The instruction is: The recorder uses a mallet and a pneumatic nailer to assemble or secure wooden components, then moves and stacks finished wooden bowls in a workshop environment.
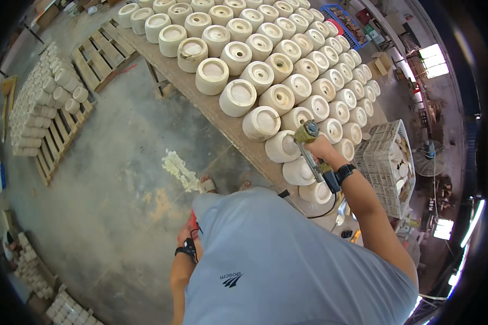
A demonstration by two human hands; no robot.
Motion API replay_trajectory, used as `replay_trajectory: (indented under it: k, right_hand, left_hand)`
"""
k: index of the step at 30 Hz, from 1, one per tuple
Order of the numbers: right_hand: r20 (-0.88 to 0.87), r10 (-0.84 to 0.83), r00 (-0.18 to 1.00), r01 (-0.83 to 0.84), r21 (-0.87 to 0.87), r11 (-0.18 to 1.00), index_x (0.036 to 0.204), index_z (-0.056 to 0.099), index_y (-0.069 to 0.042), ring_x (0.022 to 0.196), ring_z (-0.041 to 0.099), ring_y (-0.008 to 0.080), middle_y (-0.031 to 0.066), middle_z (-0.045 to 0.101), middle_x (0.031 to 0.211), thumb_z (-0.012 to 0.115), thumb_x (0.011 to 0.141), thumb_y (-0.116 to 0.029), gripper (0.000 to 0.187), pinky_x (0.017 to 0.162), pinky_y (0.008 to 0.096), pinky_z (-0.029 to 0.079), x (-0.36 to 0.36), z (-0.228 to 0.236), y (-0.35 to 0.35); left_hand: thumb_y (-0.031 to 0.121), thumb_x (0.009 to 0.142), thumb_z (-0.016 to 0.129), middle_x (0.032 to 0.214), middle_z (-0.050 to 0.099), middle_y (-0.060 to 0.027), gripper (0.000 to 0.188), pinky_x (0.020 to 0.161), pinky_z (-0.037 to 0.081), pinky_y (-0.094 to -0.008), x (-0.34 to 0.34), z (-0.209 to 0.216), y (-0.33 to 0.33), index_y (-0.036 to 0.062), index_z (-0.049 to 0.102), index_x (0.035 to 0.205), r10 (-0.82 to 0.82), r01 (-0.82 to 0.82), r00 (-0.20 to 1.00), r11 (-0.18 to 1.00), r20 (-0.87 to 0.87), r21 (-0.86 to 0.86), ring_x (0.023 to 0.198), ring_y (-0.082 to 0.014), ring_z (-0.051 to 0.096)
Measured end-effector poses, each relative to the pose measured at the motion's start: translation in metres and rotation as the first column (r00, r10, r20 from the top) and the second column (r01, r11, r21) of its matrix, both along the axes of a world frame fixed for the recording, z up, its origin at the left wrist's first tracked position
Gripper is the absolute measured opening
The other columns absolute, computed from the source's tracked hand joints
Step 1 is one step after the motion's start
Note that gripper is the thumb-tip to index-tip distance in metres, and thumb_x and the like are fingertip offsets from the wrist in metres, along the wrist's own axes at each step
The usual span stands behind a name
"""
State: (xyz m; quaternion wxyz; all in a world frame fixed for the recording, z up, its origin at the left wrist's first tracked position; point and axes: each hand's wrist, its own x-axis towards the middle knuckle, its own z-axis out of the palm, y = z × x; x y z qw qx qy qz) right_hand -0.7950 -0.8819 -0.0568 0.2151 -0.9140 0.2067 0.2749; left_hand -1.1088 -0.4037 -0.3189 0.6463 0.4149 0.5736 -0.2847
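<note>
Rows of cream-white, round plaster-like moulds (pixel 261 123), many with a round recess or a hole in the top, cover a wooden table (pixel 200 97). Over the near end of these rows, my right hand (pixel 321 149) is closed around a power tool (pixel 308 131) with a green-yellow head, a silver bar and a black lower part. A black cord (pixel 325 212) runs near it. My left hand (pixel 185 234) is low at my left side, beside a red object (pixel 193 221) that my shirt partly covers. Its fingers are mostly hidden.
A grey plastic crate (pixel 382 168) of pale broken pieces stands right of the table. Left on the floor, a wooden pallet (pixel 59 143) carries stacked moulds, with another pallet (pixel 100 51) behind. Pale debris (pixel 178 170) lies by my foot. A fan (pixel 429 157) stands far right.
</note>
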Motion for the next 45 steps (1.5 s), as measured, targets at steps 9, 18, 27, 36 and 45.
replay_trajectory:
  k: [9,18,27,36,45]
  right_hand:
    - [-0.057,-0.028,0.998,0.035,0.129,0.991,0.073,0.064,0.004,0.044,0.057,0.0179,0.0087,0.059,0.055,0.069,0.074,-0.025,0.030,0.044,0.0325,0.046,-0.020,0.002,0.023]
    - [-0.098,-0.154,0.983,0.166,0.133,0.977,0.075,0.063,0.008,0.042,0.056,0.0174,0.0095,0.059,0.056,0.069,0.075,-0.022,0.032,0.041,0.0319,0.046,-0.016,0.006,0.034]
    - [0.078,-0.057,0.995,0.033,0.273,0.962,0.080,0.066,0.004,0.043,0.058,0.0172,0.0082,0.059,0.055,0.068,0.077,-0.024,0.028,0.043,0.0329,0.045,0.074,0.016,0.060]
    - [-0.019,0.060,0.998,-0.059,0.057,0.997,0.082,0.068,0.004,0.053,0.063,0.0228,0.0145,0.064,0.062,0.069,0.075,-0.038,0.042,0.054,0.0358,0.050,0.119,0.002,0.070]
    - [-0.096,-0.086,0.992,0.104,0.191,0.976,0.087,0.067,0.002,0.043,0.057,0.0169,0.0090,0.060,0.055,0.068,0.081,-0.029,0.032,0.043,0.0310,0.045,0.107,0.018,0.088]
  left_hand:
    - [0.024,0.088,0.054,0.075,0.064,-0.0061,0.021,0.057,0.049,-0.0356,0.035,-0.002,0.027,0.0065,0.062,0.095,-0.014,0.014,1.000,0.998,0.008,-0.056,0.064,-0.0190,0.059]
    - [0.026,0.091,0.049,0.100,0.064,-0.0179,0.040,0.068,0.053,-0.0385,0.073,-0.057,0.075,0.0001,0.052,0.121,-0.224,0.225,0.974,0.974,0.014,-0.018,0.078,-0.0294,0.064]
    - [0.026,0.092,0.049,0.105,0.064,-0.0176,0.041,0.069,0.052,-0.0365,0.130,-0.045,0.075,0.0032,0.053,0.125,-0.305,0.305,0.952,0.952,-0.002,0.016,0.086,-0.0270,0.064]
    - [0.027,0.093,0.047,0.095,0.066,-0.0154,0.039,0.061,0.052,-0.0373,0.145,-0.010,0.074,0.0039,0.053,0.125,-0.137,0.121,0.985,0.981,0.101,0.149,0.072,-0.0240,0.063]
    - [0.022,0.095,0.042,0.089,0.066,-0.0152,0.038,0.055,0.052,-0.0350,0.162,-0.023,0.116,0.0012,0.051,0.126,-0.258,0.260,0.962,0.966,-0.085,0.003,0.065,-0.0254,0.061]
